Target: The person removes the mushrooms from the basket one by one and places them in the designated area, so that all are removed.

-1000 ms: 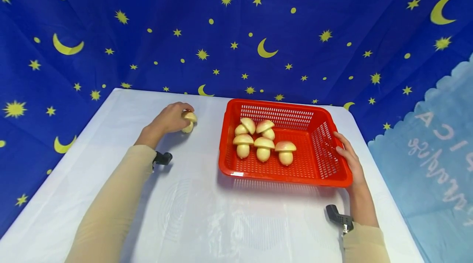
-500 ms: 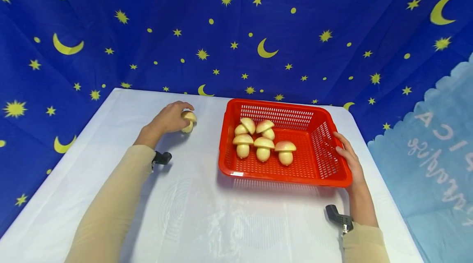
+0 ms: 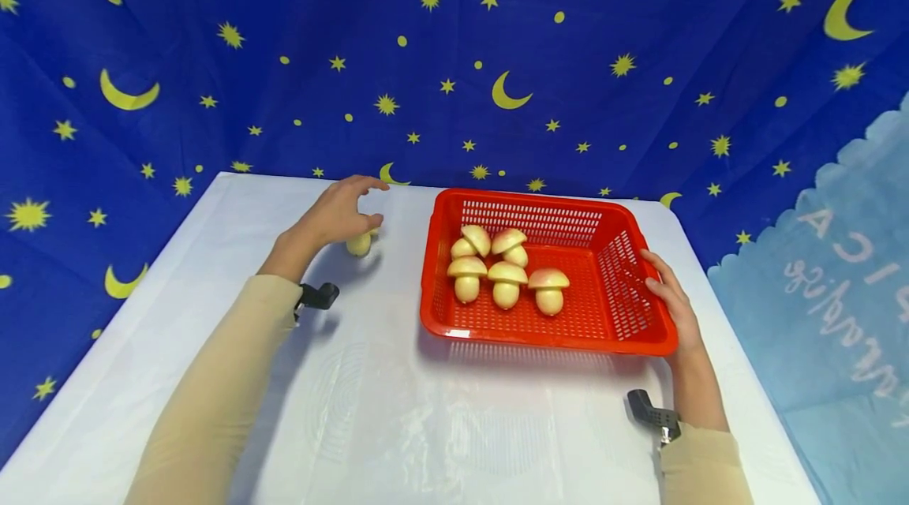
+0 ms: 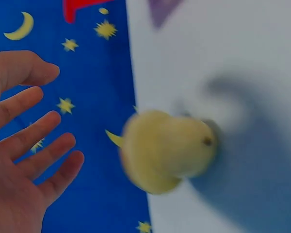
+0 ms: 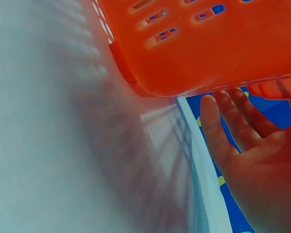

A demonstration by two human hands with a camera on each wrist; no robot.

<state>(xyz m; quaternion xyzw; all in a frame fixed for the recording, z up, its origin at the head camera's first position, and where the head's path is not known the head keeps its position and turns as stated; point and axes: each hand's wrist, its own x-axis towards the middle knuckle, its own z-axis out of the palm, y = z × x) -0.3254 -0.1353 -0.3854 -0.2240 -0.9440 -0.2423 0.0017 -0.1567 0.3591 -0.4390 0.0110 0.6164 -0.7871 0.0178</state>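
A pale yellow toy mushroom (image 3: pixel 358 245) sits on the white table at the left, its cap mostly hidden by my left hand (image 3: pixel 334 213) in the head view. The left wrist view shows the left hand's fingers spread and apart from the mushroom (image 4: pixel 169 150), which looks blurred there. On the other side, a red slotted basket (image 3: pixel 554 339) holds several similar mushrooms (image 3: pixel 507 286) grouped at its left. My right hand (image 3: pixel 675 308) touches the basket's right rim. Its fingers look fairly straight against the outer side in the right wrist view.
The white table (image 3: pixel 398 426) has its far edge along a blue cloth (image 3: pixel 454 39) printed with moons and stars. A light blue cloth (image 3: pixel 838 292) hangs at the right. Bare tabletop lies between the left hand and the basket.
My left hand has let go of the lone mushroom and lifted slightly up and to the right, its fingers spreading. The basket and right hand have stayed in place.
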